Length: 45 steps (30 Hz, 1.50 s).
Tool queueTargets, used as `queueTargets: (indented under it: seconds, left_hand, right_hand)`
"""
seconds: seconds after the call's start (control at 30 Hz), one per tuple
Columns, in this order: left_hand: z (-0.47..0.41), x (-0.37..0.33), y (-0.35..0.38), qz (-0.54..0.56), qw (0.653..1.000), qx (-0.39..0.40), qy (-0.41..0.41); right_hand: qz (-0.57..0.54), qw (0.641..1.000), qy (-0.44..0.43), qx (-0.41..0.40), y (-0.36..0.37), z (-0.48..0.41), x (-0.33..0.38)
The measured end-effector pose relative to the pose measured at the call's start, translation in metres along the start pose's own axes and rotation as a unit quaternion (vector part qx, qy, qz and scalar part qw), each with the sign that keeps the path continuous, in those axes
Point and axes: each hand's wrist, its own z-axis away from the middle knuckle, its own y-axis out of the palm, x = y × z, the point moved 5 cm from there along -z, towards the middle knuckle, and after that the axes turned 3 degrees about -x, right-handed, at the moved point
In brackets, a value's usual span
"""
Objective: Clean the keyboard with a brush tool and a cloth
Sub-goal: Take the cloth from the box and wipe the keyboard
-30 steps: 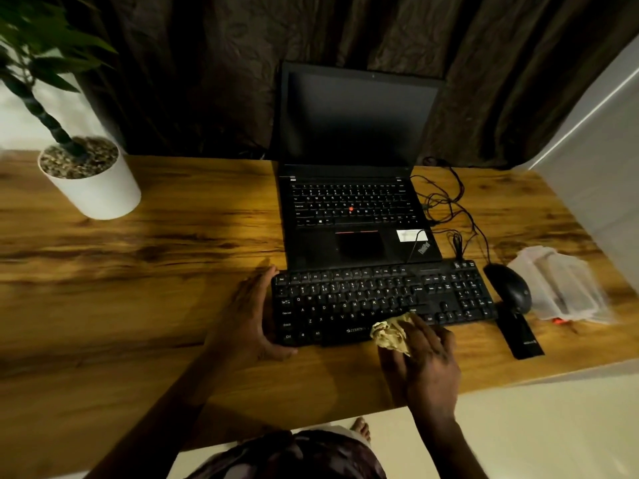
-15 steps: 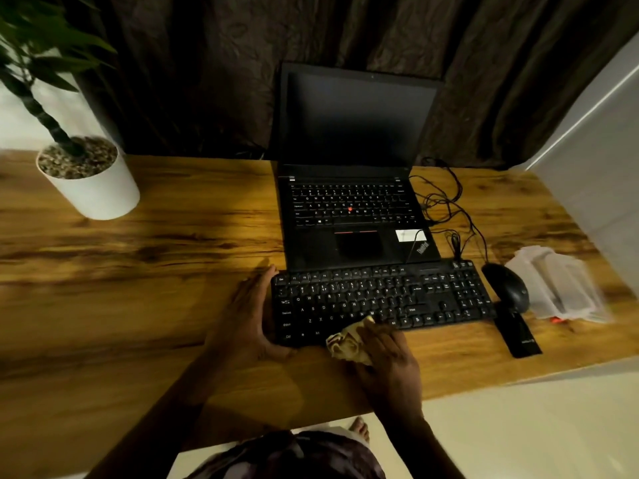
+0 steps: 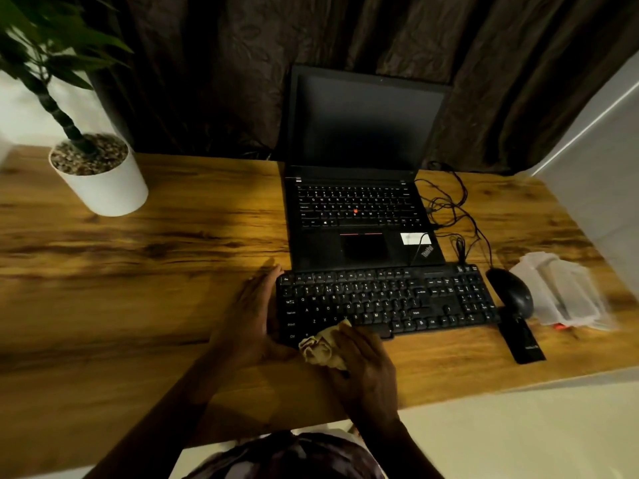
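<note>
- Black keyboard [image 3: 387, 302] lies on the wooden table [image 3: 138, 271], just in front of an open laptop [image 3: 359, 216] with a dark screen.
- Beige cloth [image 3: 323, 347], crumpled into a wad, sits on the keyboard's near left corner, over the bottom row of keys.
- Right hand [image 3: 363, 361] grips the cloth, fingers curled over it and pressing it onto the keyboard's front edge.
- Left hand [image 3: 252, 316] lies flat with straight fingers along the keyboard's left end, touching it, and holds nothing.
- Black mouse [image 3: 511, 292] rests just beside the keyboard's right end, with a flat black bar-shaped thing [image 3: 522, 337] in front of it.
- Clear plastic packaging [image 3: 560, 292] lies to the right of the mouse.
- Dark cables [image 3: 449, 209] tangle beside the laptop's right side.
- White plant pot [image 3: 103, 181] stands at the table's far left, well apart from the keyboard.
</note>
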Motion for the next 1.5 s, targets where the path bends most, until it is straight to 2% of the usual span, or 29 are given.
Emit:
queueTargets:
  seconds: [0.1, 0.27, 0.43, 0.63, 0.8, 1.03, 1.17, 1.23, 1.37, 1.5]
  left_hand:
    - [0.0, 0.004, 0.003, 0.007, 1.0, -0.001, 0.003]
    - [-0.002, 0.006, 0.004, 0.001, 1.0, -0.002, 0.014]
    - [-0.005, 0.007, 0.005, -0.012, 0.999, -0.03, 0.016]
    - [-0.006, 0.016, 0.01, -0.043, 0.997, -0.059, 0.035]
    - [-0.003, 0.013, 0.007, 0.004, 1.0, 0.007, -0.015]
    - [-0.003, 0.01, 0.005, -0.009, 1.0, 0.006, -0.017]
    - [-0.002, 0.011, 0.007, -0.012, 1.0, 0.011, -0.017]
    - [-0.002, 0.013, 0.007, -0.022, 1.0, 0.011, -0.003]
    - [0.003, 0.005, 0.01, -0.078, 0.993, -0.01, 0.089]
    - [0.019, -0.022, 0.023, -0.115, 0.982, -0.036, 0.144]
  right_hand:
    - [-0.009, 0.999, -0.027, 0.015, 0.004, -0.002, 0.008]
    - [-0.007, 1.0, -0.019, 0.014, 0.005, -0.009, 0.012]
    - [-0.015, 0.995, -0.083, 0.058, 0.02, -0.016, 0.039]
    - [-0.02, 0.993, -0.112, 0.036, 0.014, -0.014, 0.04]
    - [0.009, 0.995, -0.093, 0.037, 0.01, -0.002, 0.019]
    - [0.018, 0.999, -0.022, -0.023, -0.002, 0.002, -0.01]
    - [0.007, 0.998, -0.057, -0.012, -0.008, 0.005, -0.03]
    - [-0.01, 0.997, -0.079, -0.002, -0.009, 0.004, -0.036]
    - [-0.044, 0.994, -0.105, -0.001, -0.01, 0.0, -0.038]
    - [-0.07, 0.988, -0.135, 0.014, -0.003, 0.001, -0.044]
